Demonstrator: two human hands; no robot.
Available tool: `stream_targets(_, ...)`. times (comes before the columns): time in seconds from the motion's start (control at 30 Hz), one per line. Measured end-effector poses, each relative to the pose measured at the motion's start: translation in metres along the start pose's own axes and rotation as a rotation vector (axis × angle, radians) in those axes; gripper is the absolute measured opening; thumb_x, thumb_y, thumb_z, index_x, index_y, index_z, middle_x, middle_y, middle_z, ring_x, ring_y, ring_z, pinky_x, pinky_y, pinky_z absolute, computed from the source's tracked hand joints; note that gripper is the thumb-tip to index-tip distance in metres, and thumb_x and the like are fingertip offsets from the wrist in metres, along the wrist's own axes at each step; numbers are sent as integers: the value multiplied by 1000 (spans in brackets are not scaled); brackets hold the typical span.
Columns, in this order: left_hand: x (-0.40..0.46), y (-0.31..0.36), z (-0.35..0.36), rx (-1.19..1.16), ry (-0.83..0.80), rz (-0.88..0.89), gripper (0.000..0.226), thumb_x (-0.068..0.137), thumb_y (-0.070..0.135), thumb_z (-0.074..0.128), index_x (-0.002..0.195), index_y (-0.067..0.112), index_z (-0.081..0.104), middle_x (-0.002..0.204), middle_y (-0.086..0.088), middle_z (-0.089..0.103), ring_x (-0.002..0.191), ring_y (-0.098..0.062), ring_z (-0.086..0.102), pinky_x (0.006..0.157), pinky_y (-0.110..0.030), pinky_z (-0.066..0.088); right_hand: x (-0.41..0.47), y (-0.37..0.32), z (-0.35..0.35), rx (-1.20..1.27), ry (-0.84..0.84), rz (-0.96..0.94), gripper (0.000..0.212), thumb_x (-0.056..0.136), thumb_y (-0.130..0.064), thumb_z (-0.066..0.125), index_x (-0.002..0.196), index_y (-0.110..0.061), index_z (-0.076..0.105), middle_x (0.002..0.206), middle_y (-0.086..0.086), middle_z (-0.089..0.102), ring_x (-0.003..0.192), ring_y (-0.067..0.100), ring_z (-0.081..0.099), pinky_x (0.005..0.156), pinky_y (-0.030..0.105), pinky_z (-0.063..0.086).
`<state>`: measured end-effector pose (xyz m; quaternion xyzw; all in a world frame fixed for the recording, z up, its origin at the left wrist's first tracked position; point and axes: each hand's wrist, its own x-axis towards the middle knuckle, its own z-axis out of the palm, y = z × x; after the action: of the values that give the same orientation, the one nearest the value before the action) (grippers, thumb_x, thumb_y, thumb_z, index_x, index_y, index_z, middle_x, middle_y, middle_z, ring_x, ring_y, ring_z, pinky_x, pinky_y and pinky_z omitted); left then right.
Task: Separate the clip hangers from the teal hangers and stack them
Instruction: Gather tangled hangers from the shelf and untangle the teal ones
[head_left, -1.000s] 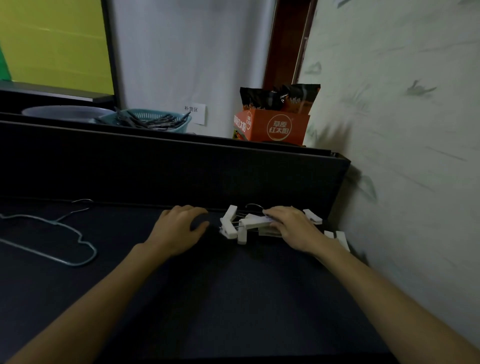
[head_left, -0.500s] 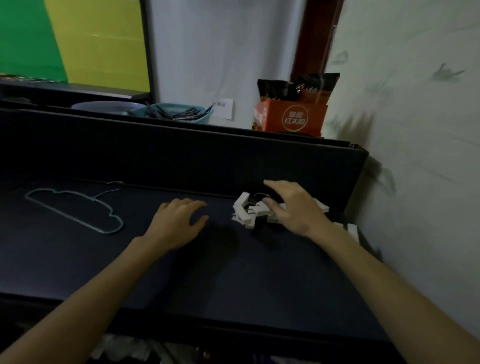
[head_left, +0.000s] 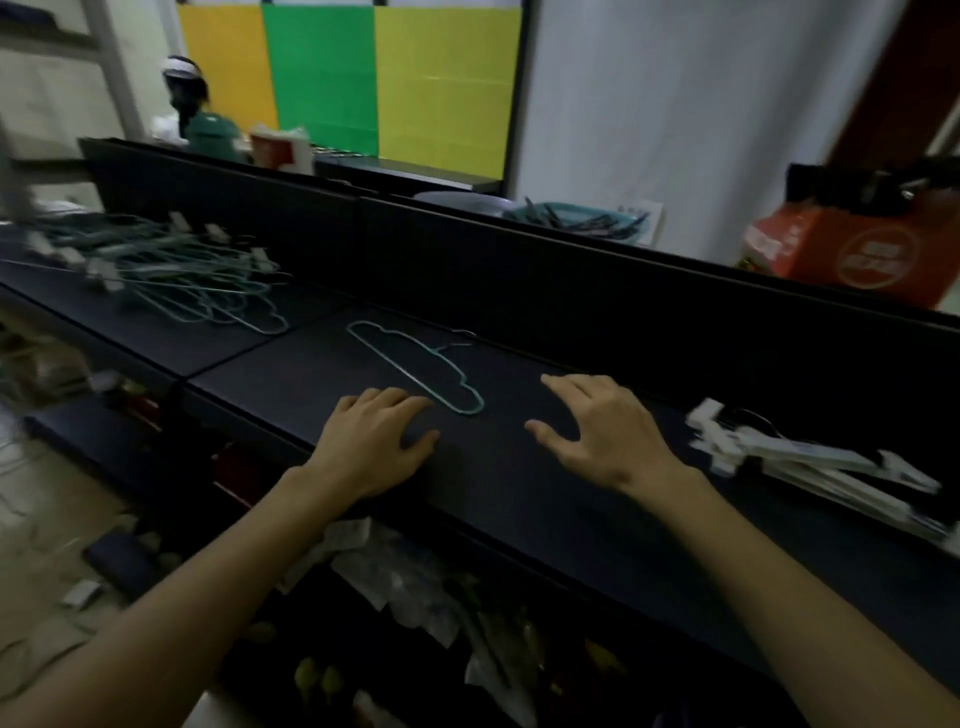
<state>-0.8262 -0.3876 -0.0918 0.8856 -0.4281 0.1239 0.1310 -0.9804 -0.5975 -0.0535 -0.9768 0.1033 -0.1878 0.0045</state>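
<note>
A single teal hanger (head_left: 415, 366) lay flat on the dark bench (head_left: 519, 499), its lower end just at one o'clock of the left hand (head_left: 371, 447) and at nine o'clock of the right hand (head_left: 605, 434). Both hands were open and held nothing; the left rested palm-down on the bench, the right spread its fingers. The white clip hangers (head_left: 800, 462) lay stacked at three o'clock of the right hand, apart from it. A tangled pile of hangers (head_left: 171, 270) sat far off at ten o'clock.
</note>
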Motion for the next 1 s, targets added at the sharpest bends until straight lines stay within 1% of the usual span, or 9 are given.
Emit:
stream_targets(0.13, -9, -63, -12, -7, 16, -36, 50, 92, 54, 39, 137, 31, 42, 138, 5, 46, 125, -21, 40, 101, -39, 31, 38, -56, 17, -43, 9, -21, 66, 88, -58, 44, 141, -19, 38, 137, 0, 48, 125, 19, 42, 103, 34, 33)
stream_targets(0.27, -20, -140, -27, 1, 31, -63, 51, 92, 55, 39, 136, 30, 43, 138, 6, 45, 127, -20, 39, 101, -39, 31, 77, -127, 46, -24, -16, 4, 68, 89, -60, 42, 142, -18, 35, 138, 1, 46, 126, 20, 39, 103, 34, 31)
stream_targets(0.4, -39, -216, -36, -7, 75, -102, 51, 91, 55, 42, 134, 29, 47, 136, 3, 48, 126, -22, 42, 100, -41, 33, 114, -200, 78, 6, -12, 14, 70, 89, -61, 40, 143, -17, 34, 139, 3, 45, 128, 22, 38, 105, 36, 30)
stream_targets(0.57, -63, -284, -45, -19, 115, -215, 50, 91, 54, 43, 134, 30, 47, 135, 4, 48, 125, -22, 42, 100, -39, 32, 154, -278, 102, 35, -11, -2, 69, 90, -60, 39, 144, -17, 32, 140, 3, 44, 129, 22, 36, 105, 35, 29)
stream_targets(0.7, -72, -330, -47, 11, 151, -271, 50, 90, 53, 44, 134, 30, 47, 137, 4, 48, 125, -22, 42, 99, -39, 32, 182, -323, 123, 37, 19, -24, 69, 89, -60, 41, 142, -16, 37, 137, 5, 47, 127, 24, 40, 104, 37, 31)
stream_targets(0.83, -73, -379, -44, 1, 167, -323, 49, 89, 52, 48, 132, 28, 49, 136, 2, 49, 125, -23, 43, 99, -41, 33, 216, -356, 145, 39, 10, -48, 71, 89, -61, 40, 143, -15, 36, 140, 6, 45, 129, 24, 38, 107, 38, 29)
stream_targets(1.0, -47, -447, -41, 8, 159, -331, 49, 89, 51, 49, 133, 28, 49, 136, 2, 49, 126, -22, 43, 99, -40, 33, 280, -388, 167, 68, 53, -62, 72, 87, -63, 37, 141, -15, 39, 138, 8, 47, 128, 25, 39, 106, 40, 30)
